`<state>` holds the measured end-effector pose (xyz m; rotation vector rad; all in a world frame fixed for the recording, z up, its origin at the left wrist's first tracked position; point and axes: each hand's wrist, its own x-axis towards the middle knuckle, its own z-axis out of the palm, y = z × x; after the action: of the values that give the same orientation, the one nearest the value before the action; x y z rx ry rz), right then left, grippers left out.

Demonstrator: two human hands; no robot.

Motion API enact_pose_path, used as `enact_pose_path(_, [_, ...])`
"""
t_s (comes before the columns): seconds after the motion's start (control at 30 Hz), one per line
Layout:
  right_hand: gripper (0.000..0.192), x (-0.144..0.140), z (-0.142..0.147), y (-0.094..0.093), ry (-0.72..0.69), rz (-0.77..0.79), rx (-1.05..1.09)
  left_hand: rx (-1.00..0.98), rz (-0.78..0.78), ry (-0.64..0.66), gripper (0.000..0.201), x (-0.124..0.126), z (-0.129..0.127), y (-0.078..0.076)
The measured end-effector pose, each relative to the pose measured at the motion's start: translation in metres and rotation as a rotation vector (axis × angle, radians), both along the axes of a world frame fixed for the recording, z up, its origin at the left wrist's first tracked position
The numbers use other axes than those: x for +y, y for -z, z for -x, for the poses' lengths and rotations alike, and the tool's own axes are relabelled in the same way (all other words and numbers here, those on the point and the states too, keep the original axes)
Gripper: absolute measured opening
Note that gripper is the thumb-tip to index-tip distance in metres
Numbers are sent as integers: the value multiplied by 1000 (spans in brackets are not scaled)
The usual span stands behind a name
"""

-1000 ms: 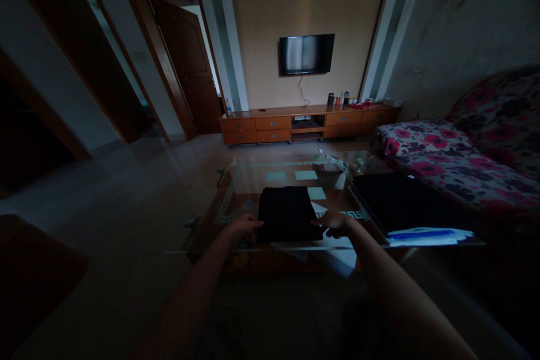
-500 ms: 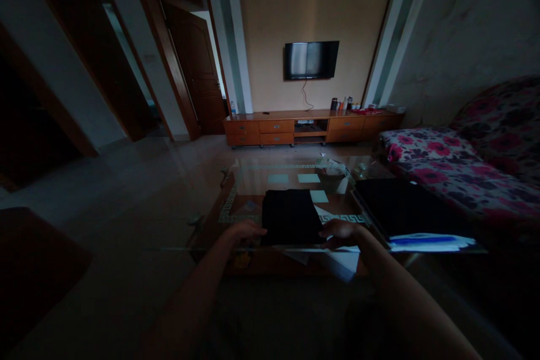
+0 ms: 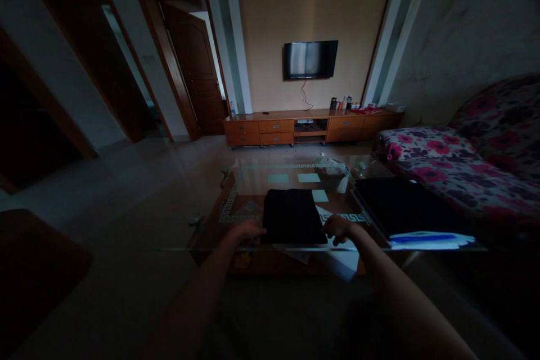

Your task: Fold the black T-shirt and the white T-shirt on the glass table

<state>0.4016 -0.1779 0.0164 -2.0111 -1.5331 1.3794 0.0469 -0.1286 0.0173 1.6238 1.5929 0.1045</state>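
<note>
A folded black cloth (image 3: 292, 216), roughly square, lies near the front edge of the glass coffee table (image 3: 177, 249). At its near left corner is my left hand (image 3: 247, 229), fingers pinched together on the edge. My right hand (image 3: 338, 228) is at the near right side, its fingers curled and the fingertips at the cloth's edge. The dim light makes the exact grip hard to see. To the right lies a larger dark folded pile (image 3: 409, 208), with white and blue layers (image 3: 430, 241) showing at its front.
White papers (image 3: 340, 261) show through the glass on the lower level. A flowered sofa (image 3: 447, 163) stands at the right. Beyond the table is a long wooden TV cabinet (image 3: 276, 126) with bottles (image 3: 341, 103), below a wall television (image 3: 311, 60).
My right hand has shifted slightly to the right and its fingers have curled more. The cloth's near right corner reaches slightly farther right. My left hand is almost unmoved.
</note>
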Motion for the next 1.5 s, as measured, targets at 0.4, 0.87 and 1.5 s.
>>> enact_pose_path(0.4, [57, 6, 109, 17, -266, -669, -610, 113, -867, 405, 56, -11, -69, 20])
enact_pose_path(0.87, [69, 7, 84, 41, -238, -502, -632, 350, -902, 409, 58, -1, -55, 45])
enact_pose_path(1.5, [63, -11, 98, 31, -138, -566, -770, 308, -728, 332, 77, -9, -56, 45])
